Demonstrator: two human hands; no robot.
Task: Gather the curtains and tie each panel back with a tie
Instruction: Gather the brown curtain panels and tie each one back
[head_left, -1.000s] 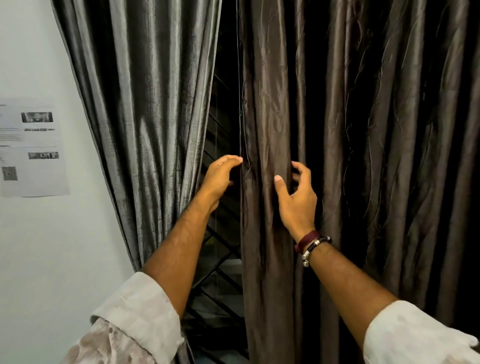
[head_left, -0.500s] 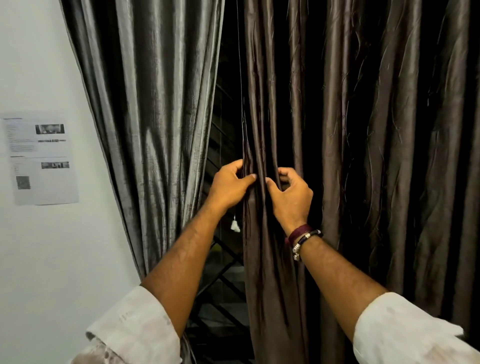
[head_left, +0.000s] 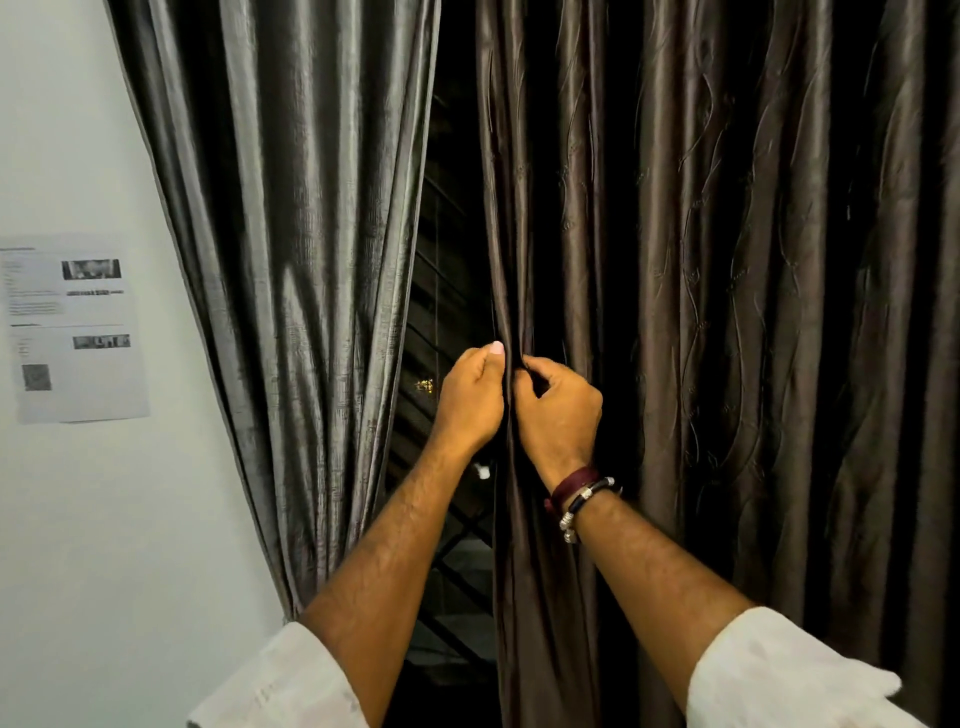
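With the left hand (head_left: 470, 402) and right hand (head_left: 558, 415) both pinching the right curtain panel (head_left: 727, 338) at its inner edge, beside the window gap (head_left: 447, 291), draw successive folds evenly into one bundle.

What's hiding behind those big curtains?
Through the gap between the left curtain and right curtain, a dark window grille and a tiny light show. Everything behind the fabric itself is covered.

left curtain (head_left: 291, 260) is glossy grey cloth with a fine ribbed sheen; right curtain (head_left: 727, 312) is shiny brown cloth, creased with wavy stitched lines. at left, matt white wall (head_left: 78, 545), matt printed paper (head_left: 72, 332). sleeves (head_left: 769, 675) are soft pale cloth.
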